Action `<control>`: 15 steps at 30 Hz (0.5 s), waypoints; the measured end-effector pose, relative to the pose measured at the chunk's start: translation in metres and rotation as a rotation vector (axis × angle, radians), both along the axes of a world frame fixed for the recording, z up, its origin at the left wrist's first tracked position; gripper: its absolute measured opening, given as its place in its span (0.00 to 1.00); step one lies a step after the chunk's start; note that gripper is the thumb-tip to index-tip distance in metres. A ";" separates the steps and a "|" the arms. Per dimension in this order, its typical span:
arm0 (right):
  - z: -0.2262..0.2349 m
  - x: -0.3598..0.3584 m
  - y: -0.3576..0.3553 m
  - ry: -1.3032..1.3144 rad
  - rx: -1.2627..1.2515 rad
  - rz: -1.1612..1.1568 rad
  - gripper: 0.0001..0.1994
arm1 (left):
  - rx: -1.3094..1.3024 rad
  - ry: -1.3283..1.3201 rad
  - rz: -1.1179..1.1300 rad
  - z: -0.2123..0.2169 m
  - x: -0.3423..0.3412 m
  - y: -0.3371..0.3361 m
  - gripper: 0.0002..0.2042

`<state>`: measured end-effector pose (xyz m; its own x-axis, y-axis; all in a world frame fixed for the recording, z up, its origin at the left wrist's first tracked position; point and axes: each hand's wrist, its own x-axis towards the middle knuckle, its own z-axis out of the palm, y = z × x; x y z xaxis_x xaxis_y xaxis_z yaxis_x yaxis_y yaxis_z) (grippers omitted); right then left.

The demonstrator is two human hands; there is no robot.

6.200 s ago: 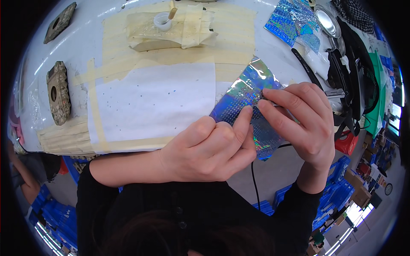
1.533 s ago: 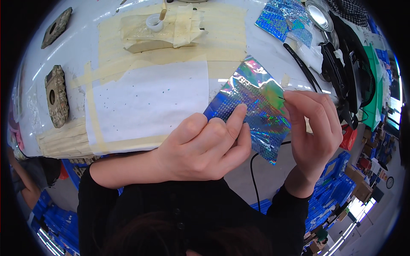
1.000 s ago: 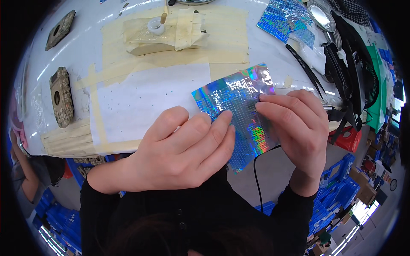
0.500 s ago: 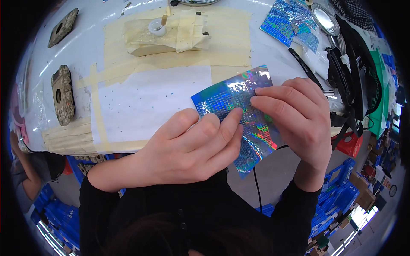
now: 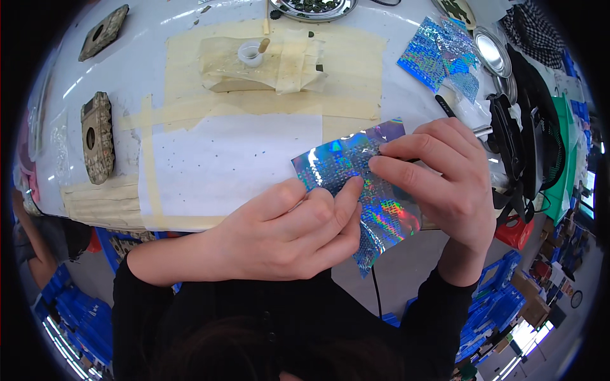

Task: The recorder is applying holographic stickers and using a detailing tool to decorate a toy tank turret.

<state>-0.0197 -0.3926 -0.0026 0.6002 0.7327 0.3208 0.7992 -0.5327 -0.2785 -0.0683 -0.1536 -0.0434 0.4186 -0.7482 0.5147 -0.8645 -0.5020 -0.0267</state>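
Observation:
A shiny holographic sheet [image 5: 333,155] with rows of small patterned cutouts is held up over the table's front edge, slightly tilted. My left hand [image 5: 286,225] grips it from the left side, its index fingertip pressing on the middle of the sheet and the other fingers curled. From the right, my right hand [image 5: 448,181] has its index and middle fingertips against the sheet's upper right part. My right thumb is hidden behind the sheet. Whether a tiny piece is between the right fingertips cannot be made out.
White paper [image 5: 229,168] dotted with tiny specks lies taped ahead. Beyond it stands a small cup [image 5: 251,54] with a stick on a tape-wrapped block [image 5: 222,79]. Camouflage-patterned pieces [image 5: 98,140] lie left. More holographic sheets [image 5: 422,57], round tins [image 5: 492,51] and a black bag [image 5: 537,114] sit right.
The view has shifted a little, so the table items appear lower and farther right. The sheet has tilted slightly, changing its reflections. Both hands keep nearly the same hold.

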 end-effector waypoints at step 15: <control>-0.001 0.002 -0.002 -0.008 -0.004 0.017 0.15 | 0.015 0.004 -0.020 0.001 0.002 0.000 0.05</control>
<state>-0.0174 -0.3942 -0.0032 0.5848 0.7443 0.3225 0.8105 -0.5199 -0.2697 -0.0668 -0.1533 -0.0423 0.4050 -0.7640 0.5022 -0.8746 -0.4839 -0.0309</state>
